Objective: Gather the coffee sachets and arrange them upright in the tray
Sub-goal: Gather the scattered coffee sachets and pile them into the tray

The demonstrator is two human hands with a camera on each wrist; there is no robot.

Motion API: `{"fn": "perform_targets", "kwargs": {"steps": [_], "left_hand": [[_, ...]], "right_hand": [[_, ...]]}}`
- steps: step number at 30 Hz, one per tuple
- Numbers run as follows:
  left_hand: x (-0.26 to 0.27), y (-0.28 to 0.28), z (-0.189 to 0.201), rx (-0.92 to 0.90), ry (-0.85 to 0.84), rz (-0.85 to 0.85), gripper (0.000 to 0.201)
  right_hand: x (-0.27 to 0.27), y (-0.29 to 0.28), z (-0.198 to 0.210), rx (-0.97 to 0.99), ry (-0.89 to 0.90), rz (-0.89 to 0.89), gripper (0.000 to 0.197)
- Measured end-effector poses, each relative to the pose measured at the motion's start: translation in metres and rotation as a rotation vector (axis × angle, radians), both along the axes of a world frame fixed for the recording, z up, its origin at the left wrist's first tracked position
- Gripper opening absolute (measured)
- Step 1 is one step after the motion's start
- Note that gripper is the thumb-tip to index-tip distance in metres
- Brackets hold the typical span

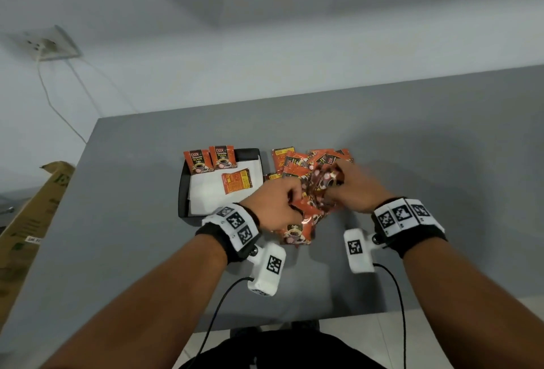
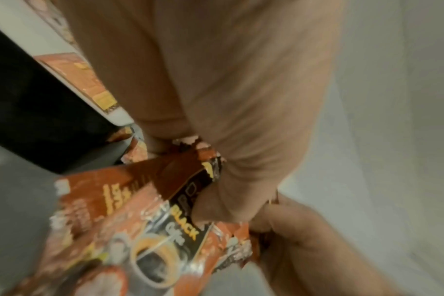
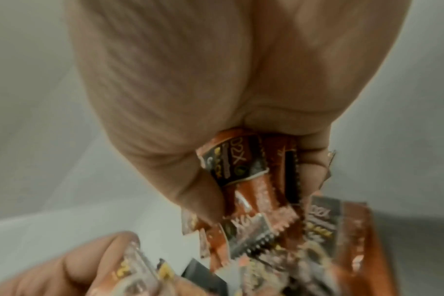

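1. Far left, off the job: a cardboard box [image 1: 32, 212] leans beside the grey table [image 1: 412, 147]; a wall socket [image 1: 51, 43] with a trailing cord sits above it.
2. Black tray [image 1: 183, 180], left of the hands, lined with white paper [image 1: 206, 195]. Two upright sachets [image 1: 210, 161] stand against its far-left wall, fronts facing the camera. One flat sachet [image 1: 236, 181] lies back-up on the paper, not yet stood up.
3. Left hand [image 1: 276, 203], just right of the tray: fingers curled around a bundle of sachets [image 1: 306, 215]. In the left wrist view the thumb pins a "BLACK" packet [image 2: 180, 226] against others.
4. Right hand [image 1: 357, 189]: fingers closed on the far end of the same bundle; the right wrist view shows several packets [image 3: 251, 180] squeezed between thumb and fingers.
5. Loose pile [image 1: 297, 159] lies fanned out on the table behind and between the hands, right of the tray.
6. Progress, judged: early. Two placed properly, one to right, most sachets outside the tray; gathering under way.
7. Hard to read: the count in the bundle and pile, since hands cover them; both wrist views are motion-blurred; fingertips are mostly hidden behind packets; the tray's near-right corner is behind the left wrist.
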State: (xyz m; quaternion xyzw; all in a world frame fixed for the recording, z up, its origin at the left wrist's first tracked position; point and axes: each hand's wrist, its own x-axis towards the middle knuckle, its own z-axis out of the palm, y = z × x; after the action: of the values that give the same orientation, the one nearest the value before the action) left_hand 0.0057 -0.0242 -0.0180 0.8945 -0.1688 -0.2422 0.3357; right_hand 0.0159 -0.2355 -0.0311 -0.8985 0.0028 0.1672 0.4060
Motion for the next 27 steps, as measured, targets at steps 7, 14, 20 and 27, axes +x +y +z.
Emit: {"fn": "perform_targets", "kwargs": {"steps": [7, 14, 20, 27], "left_hand": [[0.032, 0.084, 0.031, -0.522, -0.049, 0.492, 0.048], [0.036, 0.15, 0.014, -0.152, -0.196, 0.42, 0.045], [0.028, 0.157, -0.01, 0.226, -0.246, 0.219, 0.027], [0.021, 0.166, -0.016, 0.255, -0.159, 0.029, 0.057]], "right_hand": [[0.013, 0.057, 0.03, 0.263, -0.094, -0.118, 0.027], [0.025, 0.141, 0.014, 0.061, -0.293, 0.141, 0.032], [0.023, 0.178, -0.019, -0.373, -0.275, 0.424, 0.031], [0.005, 0.18, -0.024, -0.522, -0.32, 0.501, 0.062]]}}
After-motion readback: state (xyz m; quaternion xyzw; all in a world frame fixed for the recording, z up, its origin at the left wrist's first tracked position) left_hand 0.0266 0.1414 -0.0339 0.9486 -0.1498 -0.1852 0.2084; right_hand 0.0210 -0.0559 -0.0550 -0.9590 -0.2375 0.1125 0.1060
